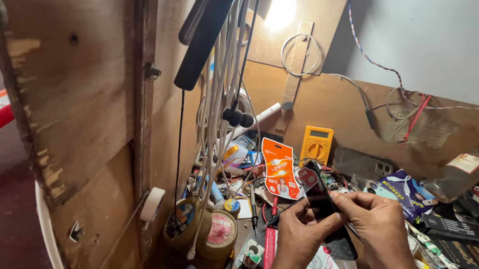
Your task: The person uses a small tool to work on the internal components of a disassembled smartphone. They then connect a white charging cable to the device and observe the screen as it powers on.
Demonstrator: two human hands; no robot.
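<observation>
Two hands meet low over a cluttered workbench (247,243). Left hand (296,233): fingers pinched on the edge of a black phone (328,215) standing tilted on end. Right hand (376,220): thumb and forefinger gripping the same phone from the other side. Behind it, an orange packet (279,168) and a yellow meter (316,144). Left of the hands, two tape rolls (217,234). Right, a clear bottle (460,174) lying on its side. Above, white cables (219,91) hang from a wooden board (80,106).
</observation>
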